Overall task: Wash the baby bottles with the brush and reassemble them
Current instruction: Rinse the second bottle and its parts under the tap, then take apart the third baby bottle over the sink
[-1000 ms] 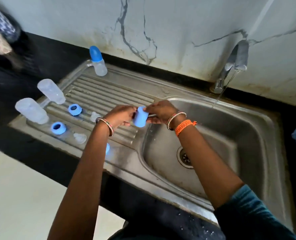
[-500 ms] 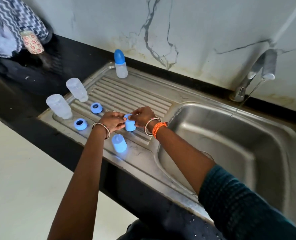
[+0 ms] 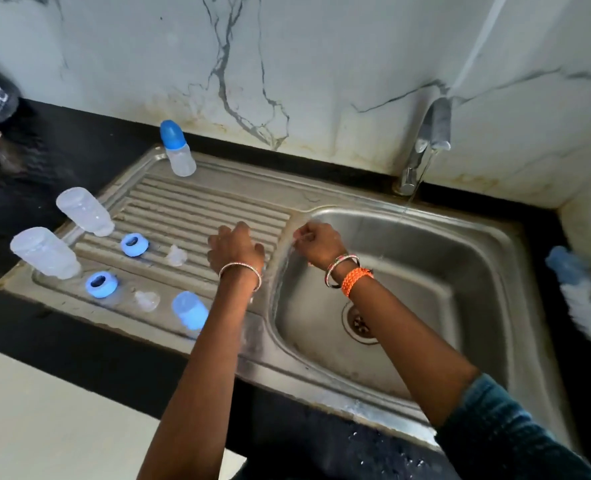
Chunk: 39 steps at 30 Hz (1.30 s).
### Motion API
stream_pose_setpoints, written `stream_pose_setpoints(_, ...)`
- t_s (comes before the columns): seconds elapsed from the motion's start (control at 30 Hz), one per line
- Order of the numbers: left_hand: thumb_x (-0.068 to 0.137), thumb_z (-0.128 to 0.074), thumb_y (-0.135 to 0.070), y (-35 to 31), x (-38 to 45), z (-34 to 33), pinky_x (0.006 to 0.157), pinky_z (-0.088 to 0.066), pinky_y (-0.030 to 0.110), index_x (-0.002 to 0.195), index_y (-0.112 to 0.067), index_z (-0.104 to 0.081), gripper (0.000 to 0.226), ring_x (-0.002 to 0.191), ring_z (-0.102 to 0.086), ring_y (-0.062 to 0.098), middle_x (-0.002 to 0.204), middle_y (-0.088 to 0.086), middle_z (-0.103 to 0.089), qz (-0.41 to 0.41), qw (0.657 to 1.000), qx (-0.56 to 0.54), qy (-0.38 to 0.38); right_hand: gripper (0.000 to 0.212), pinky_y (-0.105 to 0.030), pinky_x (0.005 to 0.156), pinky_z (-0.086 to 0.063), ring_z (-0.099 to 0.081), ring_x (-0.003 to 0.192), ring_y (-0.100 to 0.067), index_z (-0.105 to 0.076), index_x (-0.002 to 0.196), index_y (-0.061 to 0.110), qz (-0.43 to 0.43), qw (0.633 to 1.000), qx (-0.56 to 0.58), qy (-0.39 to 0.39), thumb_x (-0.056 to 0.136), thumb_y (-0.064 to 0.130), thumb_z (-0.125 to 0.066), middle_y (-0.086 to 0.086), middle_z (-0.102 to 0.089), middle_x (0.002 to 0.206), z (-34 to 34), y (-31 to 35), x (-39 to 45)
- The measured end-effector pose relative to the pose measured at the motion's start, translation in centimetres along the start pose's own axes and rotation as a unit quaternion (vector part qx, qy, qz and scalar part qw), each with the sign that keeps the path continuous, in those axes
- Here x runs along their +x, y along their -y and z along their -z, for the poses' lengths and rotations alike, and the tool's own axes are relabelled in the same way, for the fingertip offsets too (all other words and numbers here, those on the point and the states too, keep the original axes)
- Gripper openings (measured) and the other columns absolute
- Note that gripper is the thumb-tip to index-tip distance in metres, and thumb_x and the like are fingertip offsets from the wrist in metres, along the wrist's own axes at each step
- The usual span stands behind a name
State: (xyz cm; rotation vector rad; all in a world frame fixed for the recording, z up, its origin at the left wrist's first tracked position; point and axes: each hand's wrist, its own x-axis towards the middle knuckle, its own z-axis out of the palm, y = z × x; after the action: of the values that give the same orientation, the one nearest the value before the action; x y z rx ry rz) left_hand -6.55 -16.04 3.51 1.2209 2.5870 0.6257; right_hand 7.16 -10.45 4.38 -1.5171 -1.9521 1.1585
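Since half a second ago the two hands have parted: the left hand (image 3: 235,249) hovers palm-down over the ribbed steel draining board (image 3: 197,206), fingers curled over something hidden beneath (I cannot tell what), while the right hand (image 3: 316,244) sits at the basin edge, fingers curled, contents unclear. A blue domed plastic cap (image 3: 189,310) lies near the board's front edge, beside two blue collar rings (image 3: 134,244) (image 3: 100,284), clear teats (image 3: 176,255) and two inverted clear bottles (image 3: 84,211) (image 3: 44,252). A white-bristled bottle brush (image 3: 581,299) rests right of the sink.
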Motion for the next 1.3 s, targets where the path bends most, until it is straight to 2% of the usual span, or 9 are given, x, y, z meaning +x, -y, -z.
stream_pose_setpoints(0.1, 0.088, -0.056, -0.015, 0.0, -0.6, -1.1, 0.094, -0.040, 0.039, 0.118, -0.016, -0.060, 0.030, 0.119, -0.045, 0.035, 0.126, 0.015, -0.049, -0.010, 0.993, 0.115, 0.030, 0.033, -0.024, 0.058, -0.054, -0.059, 0.071, -0.022, -0.065, 0.116, 0.009, -0.018, 0.996, 0.038, 0.079, 0.086, -0.002, -0.057, -0.012, -0.067, 0.090, -1.3, -1.4, -1.0)
stream_pose_setpoints(0.2, 0.084, -0.061, -0.011, 0.5, -0.4, -1.0, 0.094, -0.042, 0.039, 0.115, -0.015, -0.062, 0.031, 0.115, -0.049, 0.036, 0.124, 0.014, -0.051, -0.006, 0.996, 0.082, 0.033, 0.045, -0.029, 0.084, -0.051, -0.062, 0.092, -0.025, -0.062, 0.122, 0.012, 0.038, 0.998, 0.009, 0.044, 0.080, -0.002, -0.058, -0.017, -0.066, 0.108, -4.2, -1.2, -0.8)
stream_pose_setpoints(0.33, 0.076, -0.068, -0.015, 2.1, 0.9, 0.8, 0.074, -0.046, 0.034, 0.097, -0.006, -0.066, 0.022, 0.095, -0.062, 0.034, 0.092, 0.015, -0.067, 0.009, 0.982, -0.171, 0.077, 0.058, -0.028, 0.093, -0.037, -0.055, 0.113, -0.032, -0.054, 0.129, 0.008, 0.165, 0.983, -0.046, 0.066, 0.073, 0.003, -0.070, -0.017, -0.061, 0.121, -6.8, 1.9, -0.5)
stream_pose_setpoints(0.47, 0.094, -0.054, -0.007, 4.9, 1.8, 3.0, 0.055, -0.040, 0.019, 0.079, -0.017, -0.057, 0.019, 0.055, -0.055, 0.006, 0.053, -0.011, -0.059, 0.072, 0.893, -0.412, 0.169, 0.035, -0.029, 0.082, -0.043, -0.063, 0.097, -0.031, -0.065, 0.108, 0.002, 0.202, 0.978, 0.020, 0.052, 0.074, 0.003, -0.072, -0.015, -0.069, 0.103, -7.4, 4.2, 0.3)
stream_pose_setpoints(0.7, 0.094, -0.042, 0.002, 9.2, 2.5, 5.5, 0.057, -0.036, 0.018, 0.109, -0.013, -0.057, 0.026, 0.050, -0.045, 0.001, 0.070, -0.001, -0.051, 0.140, 0.883, -0.433, 0.116, 0.057, -0.035, 0.081, -0.045, -0.059, 0.100, -0.035, -0.047, 0.131, 0.008, 0.219, 0.960, -0.089, 0.152, 0.078, 0.011, -0.070, -0.018, -0.064, 0.109, -9.7, 5.5, 0.0)
stream_pose_setpoints(0.9, 0.092, -0.043, 0.005, 9.0, 1.1, 6.2, 0.051, -0.037, 0.015, 0.084, -0.016, -0.059, 0.027, 0.059, -0.044, 0.010, 0.070, 0.004, -0.050, 0.146, 0.872, -0.455, 0.105, 0.076, -0.037, 0.098, -0.040, -0.050, 0.119, -0.036, -0.033, 0.143, 0.006, 0.224, 0.951, -0.109, 0.185, 0.077, 0.010, -0.071, -0.021, -0.053, 0.128, -11.1, 4.8, -0.4)
stream_pose_setpoints(1.0, 0.089, -0.045, 0.002, 8.7, 0.4, 6.0, 0.055, -0.039, 0.024, 0.078, -0.019, -0.060, 0.028, 0.057, -0.048, 0.011, 0.075, 0.004, -0.057, 0.139, 0.884, -0.444, 0.039, 0.073, -0.028, 0.104, -0.030, -0.043, 0.127, -0.028, -0.039, 0.140, 0.007, 0.216, 0.966, -0.055, 0.131, 0.077, 0.015, -0.074, -0.016, -0.047, 0.138, -9.4, 4.6, -0.7)
stream_pose_setpoints(1.13, 0.075, -0.053, -0.025, 5.0, -0.5, 4.4, 0.069, -0.046, 0.032, 0.076, -0.020, -0.063, 0.011, 0.064, -0.053, 0.014, 0.075, 0.011, -0.064, 0.031, 0.905, -0.417, -0.078, 0.026, -0.030, 0.093, -0.044, -0.059, 0.105, -0.027, -0.065, 0.108, 0.005, 0.107, 0.992, 0.033, -0.060, 0.083, 0.008, -0.064, -0.014, -0.064, 0.113, -3.2, 1.0, 0.1)
stream_pose_setpoints(1.3, 0.069, -0.060, -0.030, -5.3, -1.3, -1.8, 0.054, -0.045, 0.023, 0.068, -0.023, -0.060, 0.007, 0.061, -0.054, 0.014, 0.069, 0.000, -0.060, -0.015, 0.880, -0.455, 0.134, 0.021, -0.038, 0.088, -0.047, -0.063, 0.101, -0.037, -0.071, 0.088, 0.004, -0.135, 0.972, 0.010, -0.191, 0.091, 0.019, -0.056, -0.021, -0.070, 0.097, 7.7, -7.1, 1.5)
